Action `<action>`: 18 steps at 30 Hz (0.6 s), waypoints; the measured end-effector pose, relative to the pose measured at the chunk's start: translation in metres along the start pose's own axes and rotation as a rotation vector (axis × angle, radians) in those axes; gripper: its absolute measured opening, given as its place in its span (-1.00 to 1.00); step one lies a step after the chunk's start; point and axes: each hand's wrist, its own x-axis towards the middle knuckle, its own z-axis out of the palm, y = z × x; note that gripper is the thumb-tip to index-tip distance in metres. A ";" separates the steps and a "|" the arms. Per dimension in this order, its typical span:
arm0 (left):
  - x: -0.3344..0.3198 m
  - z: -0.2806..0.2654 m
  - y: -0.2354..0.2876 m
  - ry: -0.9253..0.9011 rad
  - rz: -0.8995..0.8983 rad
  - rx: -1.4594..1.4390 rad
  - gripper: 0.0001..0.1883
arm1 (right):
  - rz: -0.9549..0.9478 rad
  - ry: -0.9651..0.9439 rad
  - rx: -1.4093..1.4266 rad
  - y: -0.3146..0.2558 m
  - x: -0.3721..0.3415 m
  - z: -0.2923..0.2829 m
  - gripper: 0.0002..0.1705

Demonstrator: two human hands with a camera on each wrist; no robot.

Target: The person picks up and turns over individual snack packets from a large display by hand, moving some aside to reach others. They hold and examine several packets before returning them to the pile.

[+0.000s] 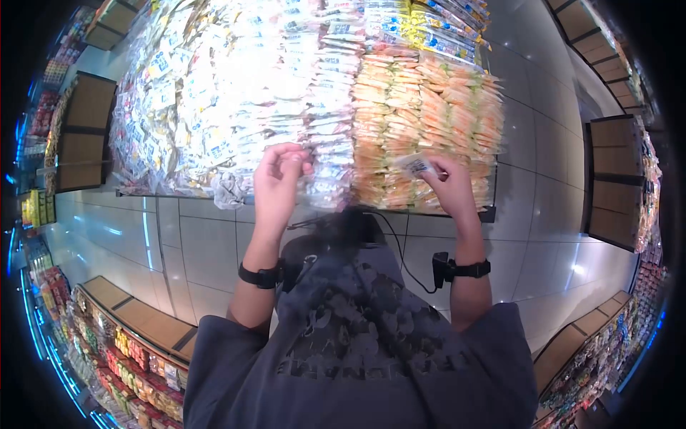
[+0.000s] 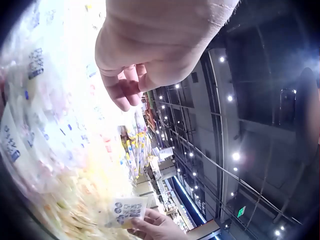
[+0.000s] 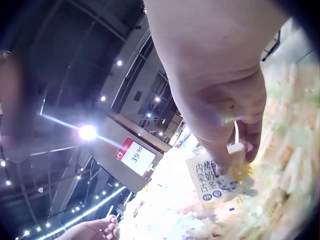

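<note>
My right hand (image 1: 455, 189) pinches a small white snack packet (image 1: 413, 164) between thumb and fingers, over stacked orange packets (image 1: 429, 107). Dark printed characters show on the packet (image 3: 204, 176) in the right wrist view. My left hand (image 1: 277, 182) hovers at the front of the heap of white packets (image 1: 193, 107), its fingers loosely curled. Seen from the left wrist, that hand (image 2: 150, 45) has nothing in its fingers, and the white packets beside it are washed out by bright light.
Blue and yellow packets (image 1: 443, 28) fill the display's far right corner. A price sign reading 39.90 (image 3: 136, 157) stands above the goods. Brown shelf units (image 1: 614, 179) line the sides beyond the tiled floor (image 1: 543, 143). A black cable (image 1: 400, 247) hangs before my body.
</note>
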 end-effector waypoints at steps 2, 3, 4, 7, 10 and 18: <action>-0.015 -0.017 0.003 0.063 -0.034 -0.021 -0.83 | -0.071 -0.058 -0.205 0.013 -0.004 0.014 -0.70; -0.023 -0.024 0.000 0.063 -0.045 -0.040 -0.82 | -0.130 -0.080 -0.294 0.008 -0.010 0.022 -0.70; -0.031 -0.031 -0.003 0.066 -0.046 -0.050 -0.82 | -0.130 -0.082 -0.303 0.010 -0.014 0.030 -0.70; -0.058 -0.049 -0.008 0.051 -0.079 0.000 -0.81 | -0.157 -0.134 -0.307 0.018 -0.024 0.054 -0.70; -0.083 -0.068 -0.018 0.060 -0.063 -0.044 -0.81 | -0.190 -0.042 -0.385 0.015 -0.037 0.069 -0.71; -0.127 -0.107 -0.019 0.106 -0.060 -0.025 -0.80 | -0.289 0.078 -0.521 0.027 -0.044 0.093 -0.69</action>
